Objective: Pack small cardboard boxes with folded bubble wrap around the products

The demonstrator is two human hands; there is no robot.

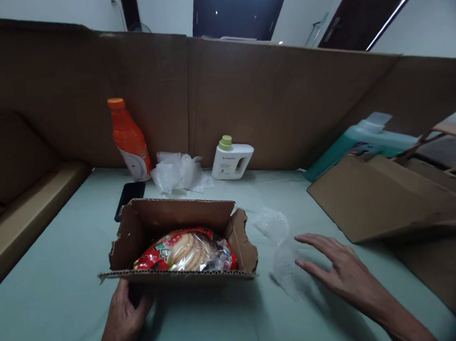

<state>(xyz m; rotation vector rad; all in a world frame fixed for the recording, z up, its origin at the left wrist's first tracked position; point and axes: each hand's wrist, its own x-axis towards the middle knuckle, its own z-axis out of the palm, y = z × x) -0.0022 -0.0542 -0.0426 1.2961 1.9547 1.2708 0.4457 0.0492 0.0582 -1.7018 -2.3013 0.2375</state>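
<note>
A small cardboard box (pixel 188 278) stands with its top open on the table. Inside lie red-printed clear packets (pixel 194 252) with pale ring-shaped pieces showing through. At the near left side of this box, my left hand (pixel 125 313) grips it low down; some fingertips are hidden by the wall. Off to the right, my right hand (pixel 334 267) is open with thumb and fingers apart, holding nothing. Just left of its fingertips is a crumpled strip of clear bubble wrap (pixel 283 262) on the table.
Along the tall cardboard wall (pixel 265 96) stand an orange bottle (pixel 131 140), a heap of bubble wrap (pixel 179 172) and a white jug (pixel 232 161). A black phone (pixel 129 198) lies behind the box. At right, a green-liquid bottle (pixel 353 142) leans beside a larger open carton (pixel 384 197).
</note>
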